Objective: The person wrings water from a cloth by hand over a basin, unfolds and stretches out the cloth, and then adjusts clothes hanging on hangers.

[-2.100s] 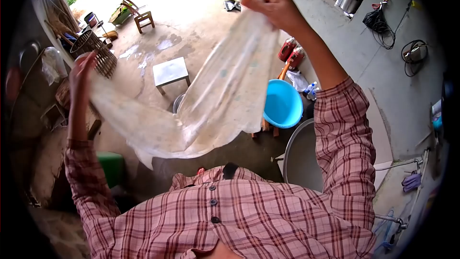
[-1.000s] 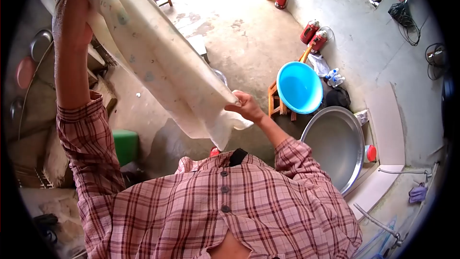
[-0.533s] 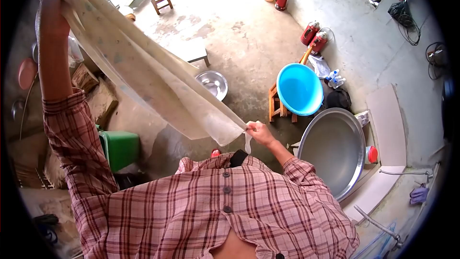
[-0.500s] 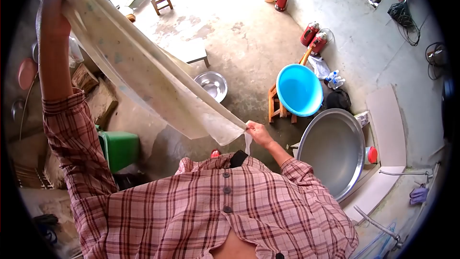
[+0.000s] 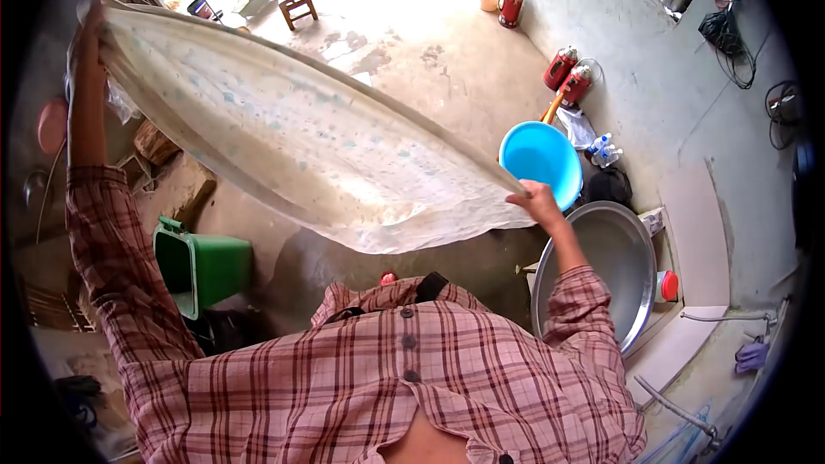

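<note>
A pale cloth [image 5: 301, 129] with faint bluish patterning is stretched across the view between my two hands. High at the upper left, my left hand [image 5: 91, 27] is closed on one end of it. My right hand [image 5: 541, 204] grips the other end, lower and to the right, in front of the blue basin [image 5: 540, 159]. The cloth spreads wide and sags between them, its lower edge hanging over the wet floor. Beneath my right forearm is a large metal basin [image 5: 601, 275].
A green bin [image 5: 219, 271] stands at the left beside split logs [image 5: 176, 185]. Red thermos flasks [image 5: 560, 67] and plastic bottles [image 5: 604, 150] stand along the right wall. A wooden chair [image 5: 296, 7] is at the back. Taps [image 5: 739, 316] project from the right.
My right hand has moved right and up, pulling the cloth wider and tauter. The cloth has opened out and now covers the small metal bowl. My left hand has shifted slightly left.
</note>
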`<action>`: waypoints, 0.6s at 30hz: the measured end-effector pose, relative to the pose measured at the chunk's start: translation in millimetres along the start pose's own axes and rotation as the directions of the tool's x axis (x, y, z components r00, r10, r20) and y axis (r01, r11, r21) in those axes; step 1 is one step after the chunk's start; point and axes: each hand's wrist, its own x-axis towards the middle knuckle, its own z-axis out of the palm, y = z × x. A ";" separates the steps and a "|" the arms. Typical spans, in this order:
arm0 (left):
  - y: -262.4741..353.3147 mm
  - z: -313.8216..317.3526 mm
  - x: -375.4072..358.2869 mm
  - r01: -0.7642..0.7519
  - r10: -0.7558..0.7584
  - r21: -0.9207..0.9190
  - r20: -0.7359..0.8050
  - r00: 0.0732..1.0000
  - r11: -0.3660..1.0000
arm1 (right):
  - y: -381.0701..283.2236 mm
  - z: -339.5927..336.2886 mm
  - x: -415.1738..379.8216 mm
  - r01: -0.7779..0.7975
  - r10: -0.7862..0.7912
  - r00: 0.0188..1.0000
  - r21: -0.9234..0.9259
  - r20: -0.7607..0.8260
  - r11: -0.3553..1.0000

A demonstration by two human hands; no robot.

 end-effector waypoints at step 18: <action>-110.9 -163.8 43.0 -0.350 0.697 0.919 0.372 0.613 -0.182 | -111.2 -263.0 83.4 0.074 -0.070 0.993 0.052 -0.090 0.996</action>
